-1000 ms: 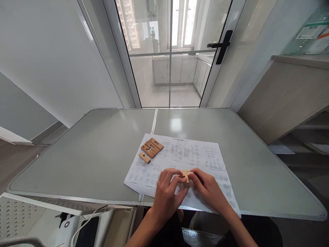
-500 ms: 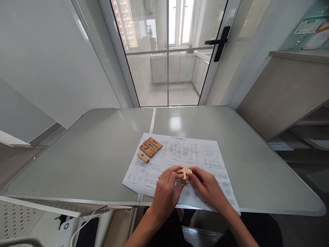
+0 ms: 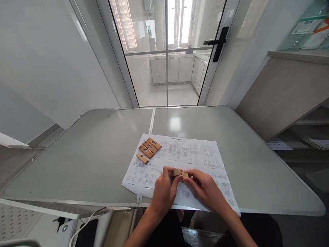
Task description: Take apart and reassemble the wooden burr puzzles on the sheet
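Note:
Between my hands, just above a printed sheet point(image 3: 164, 151), are light wooden puzzle blocks. My left hand point(image 3: 164, 188) is closed, thumb and fingers pinching one wooden block point(image 3: 177, 172). Close beside it my right hand point(image 3: 205, 187) grips another wooden block point(image 3: 185, 175). Fingers cover much of both, and I cannot tell whether they touch or interlock. Up and to the left on the sheet lies a group of flat brown wooden pieces with cut-outs point(image 3: 153, 144). Near them rests a single notched light wooden block point(image 3: 142, 158).
The sheet lies on a grey table point(image 3: 77, 154) with a pale seam. Beyond its far edge stands a glass door with a black handle point(image 3: 220, 44). A shelf point(image 3: 288, 82) flanks the right side. Below the left front edge are a black phone point(image 3: 87, 233) and a white cable point(image 3: 86, 223).
The wooden blocks in my hands have been turned; the upright piece seen before now shows as two block ends side by side. The pieces on the sheet stay put.

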`<state>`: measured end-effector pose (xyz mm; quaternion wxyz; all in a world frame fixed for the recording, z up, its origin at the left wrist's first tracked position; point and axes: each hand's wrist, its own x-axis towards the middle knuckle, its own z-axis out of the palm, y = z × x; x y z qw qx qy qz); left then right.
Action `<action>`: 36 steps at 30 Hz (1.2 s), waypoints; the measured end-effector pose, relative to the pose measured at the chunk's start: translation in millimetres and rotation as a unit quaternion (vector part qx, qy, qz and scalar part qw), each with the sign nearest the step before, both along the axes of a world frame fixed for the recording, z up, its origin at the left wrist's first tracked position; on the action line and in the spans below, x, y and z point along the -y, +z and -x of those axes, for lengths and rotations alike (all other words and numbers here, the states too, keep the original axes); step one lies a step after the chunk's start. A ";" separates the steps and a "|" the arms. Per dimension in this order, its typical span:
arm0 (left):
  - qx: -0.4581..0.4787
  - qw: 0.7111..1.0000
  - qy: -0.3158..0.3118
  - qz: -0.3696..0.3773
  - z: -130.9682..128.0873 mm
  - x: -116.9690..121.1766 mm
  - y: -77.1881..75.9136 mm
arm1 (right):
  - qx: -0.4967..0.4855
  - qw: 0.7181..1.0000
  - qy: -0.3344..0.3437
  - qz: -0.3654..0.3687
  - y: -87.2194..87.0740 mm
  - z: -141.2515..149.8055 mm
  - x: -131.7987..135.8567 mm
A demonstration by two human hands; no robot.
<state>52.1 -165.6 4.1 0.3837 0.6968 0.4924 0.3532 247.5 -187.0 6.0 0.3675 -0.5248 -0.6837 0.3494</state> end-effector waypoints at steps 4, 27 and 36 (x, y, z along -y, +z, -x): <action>0.032 0.999 0.012 0.030 -1.1 -0.3 5.1 | -0.015 1.000 0.011 0.006 3.7 0.1 0.1; -0.021 0.973 0.230 0.018 73.2 -22.9 37.6 | -0.006 0.999 0.033 0.041 0.8 -4.7 3.7; -0.137 0.958 0.252 0.030 127.1 -45.3 28.5 | 0.005 0.999 0.020 0.048 -4.4 -2.7 4.2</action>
